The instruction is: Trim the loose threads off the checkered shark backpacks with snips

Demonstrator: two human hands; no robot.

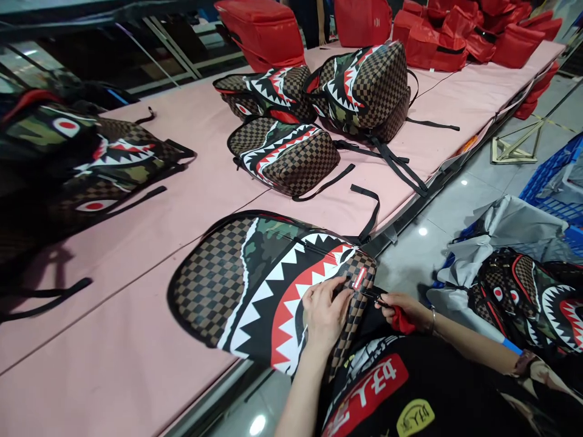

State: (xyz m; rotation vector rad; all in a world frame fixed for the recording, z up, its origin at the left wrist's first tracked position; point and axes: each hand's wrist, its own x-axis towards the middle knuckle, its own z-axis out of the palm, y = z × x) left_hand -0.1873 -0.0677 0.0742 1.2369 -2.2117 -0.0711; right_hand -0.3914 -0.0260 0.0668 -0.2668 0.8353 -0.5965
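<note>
A backpack (273, 285) with brown-and-black checks, camouflage and a printed shark mouth lies front up at the table's near edge. Its bottom end, bearing a small red label (359, 278), points toward my body. My left hand (324, 312) rests on that end, fingers bent and pinching at the checked material below the label. In my right hand (405, 311) is a small dark tool, apparently thread snips (374, 296), its tip close to the bag's bottom edge. Something red (402, 320) shows under my right fingers; its kind is unclear.
More shark-print backpacks lie across the pink table (122, 340), including a group (296, 152) beyond mine and a blurred pile (113, 152) at left. Red bags (432, 42) stand at the far end. On the floor at right are a blue crate (555, 182) and a bagged backpack (532, 297).
</note>
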